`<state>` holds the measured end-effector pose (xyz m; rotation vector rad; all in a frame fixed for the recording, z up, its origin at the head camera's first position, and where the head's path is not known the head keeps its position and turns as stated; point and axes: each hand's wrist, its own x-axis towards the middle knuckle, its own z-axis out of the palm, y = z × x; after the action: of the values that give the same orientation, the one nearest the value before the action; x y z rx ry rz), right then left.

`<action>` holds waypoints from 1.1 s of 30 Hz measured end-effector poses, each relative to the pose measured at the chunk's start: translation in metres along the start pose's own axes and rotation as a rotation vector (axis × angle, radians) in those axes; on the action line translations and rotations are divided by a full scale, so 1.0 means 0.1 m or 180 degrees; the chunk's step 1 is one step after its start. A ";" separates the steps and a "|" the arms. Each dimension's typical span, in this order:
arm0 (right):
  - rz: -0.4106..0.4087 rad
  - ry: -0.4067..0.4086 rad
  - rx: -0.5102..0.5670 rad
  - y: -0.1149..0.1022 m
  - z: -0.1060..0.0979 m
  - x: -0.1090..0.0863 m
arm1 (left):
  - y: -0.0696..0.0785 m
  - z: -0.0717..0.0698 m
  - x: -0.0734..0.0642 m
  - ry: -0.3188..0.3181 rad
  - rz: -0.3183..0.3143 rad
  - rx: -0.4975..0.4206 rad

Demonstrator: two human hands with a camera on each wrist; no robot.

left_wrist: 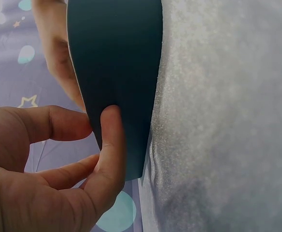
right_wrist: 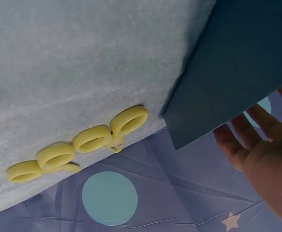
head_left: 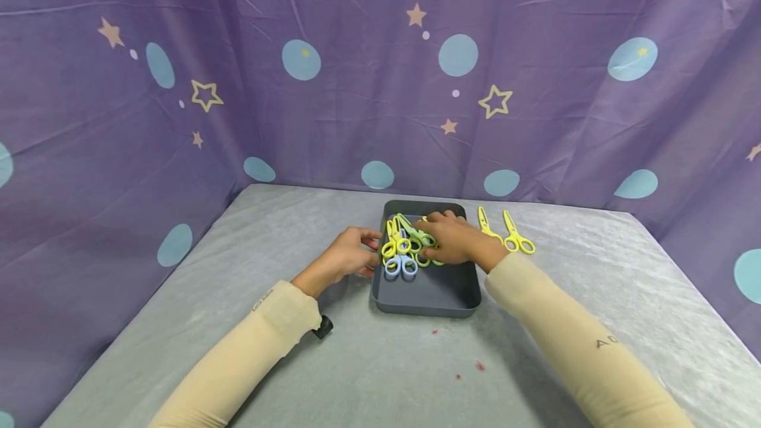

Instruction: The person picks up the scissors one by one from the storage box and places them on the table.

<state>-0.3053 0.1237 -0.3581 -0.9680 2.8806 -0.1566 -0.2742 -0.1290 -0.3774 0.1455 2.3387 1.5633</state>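
A dark grey tray (head_left: 436,292) stands on the table with several scissors lying in its far and left part. A blue-handled pair (head_left: 401,265) lies beneath yellow scissors (head_left: 396,243). My left hand (head_left: 351,251) is at the tray's left wall; in the left wrist view, one digit presses the outer face (left_wrist: 113,123) while another meets the rim. My right hand (head_left: 453,238) reaches down into the tray over green scissors (head_left: 410,226), thumb and fingers at either side of their handles. The right fingertips are hidden behind the tray wall in the right wrist view; I cannot tell whether they grip.
Two yellow scissors lie on the table right of the tray, one (head_left: 517,236) farther out and one (head_left: 485,222) partly behind my right wrist. A purple curtain (head_left: 368,117) with stars and dots hangs behind the grey table covering (head_left: 368,375). Small red marks (head_left: 479,366) show on the covering.
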 end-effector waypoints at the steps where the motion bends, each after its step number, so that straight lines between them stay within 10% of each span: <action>1: 0.0023 -0.0067 0.0025 -0.01 0.00 0.01 | 0.00 0.00 0.00 0.0008 0.0002 -0.0003; 11: 0.0104 -0.0384 0.0008 -0.05 0.07 0.03 | 0.01 0.01 -0.01 -0.0023 0.0041 -0.0078; 33: 0.0010 -0.0082 -0.0269 -0.08 0.11 0.05 | 0.02 0.01 -0.01 0.0000 0.0008 0.0003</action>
<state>-0.3036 0.1137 -0.3679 -0.9716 2.8862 -0.0220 -0.2733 -0.1279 -0.3758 0.1485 2.3401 1.5634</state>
